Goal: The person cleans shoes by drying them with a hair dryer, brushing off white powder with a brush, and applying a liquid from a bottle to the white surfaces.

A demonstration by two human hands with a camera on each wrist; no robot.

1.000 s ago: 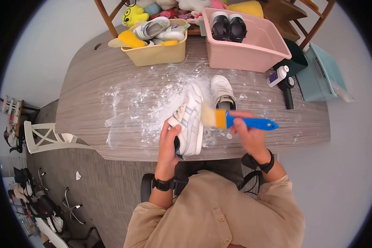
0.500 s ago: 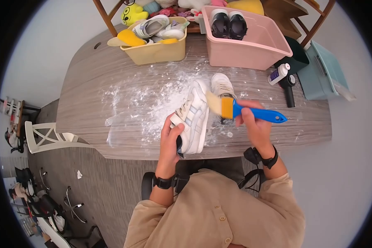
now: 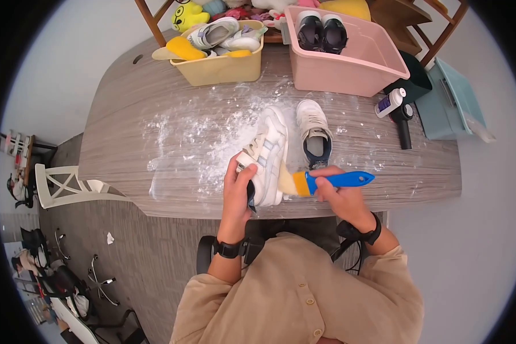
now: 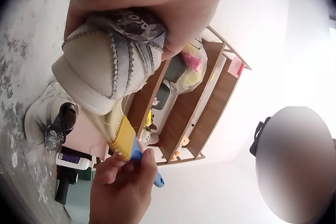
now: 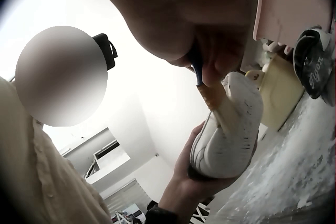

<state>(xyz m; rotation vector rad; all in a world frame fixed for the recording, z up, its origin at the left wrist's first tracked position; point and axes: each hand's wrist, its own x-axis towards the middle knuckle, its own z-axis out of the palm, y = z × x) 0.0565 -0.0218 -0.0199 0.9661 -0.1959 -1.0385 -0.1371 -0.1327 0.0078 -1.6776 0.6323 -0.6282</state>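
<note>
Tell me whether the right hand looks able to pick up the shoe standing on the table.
Probably not yet: the right hand is close to that shoe and nothing seems to block it, but it grips the blue-handled brush.

Script seemingly ending "on" marks the standing shoe (image 5: pixel 312 65) at the heel. Letters on the held shoe (image 4: pixel 92 69) and bottle (image 4: pixel 74 161) are illegible.

Office-like setting: grey carpet (image 3: pixel 149 252), wheeled chair base (image 3: pixel 102 282).

White shoe (image 3: pixel 270 152) tilted, toe forward; blue-handled brush (image 3: pixel 301 183), cream bristles (image 3: pixel 286 182) against sole (image 5: pixel 236 148).
</note>
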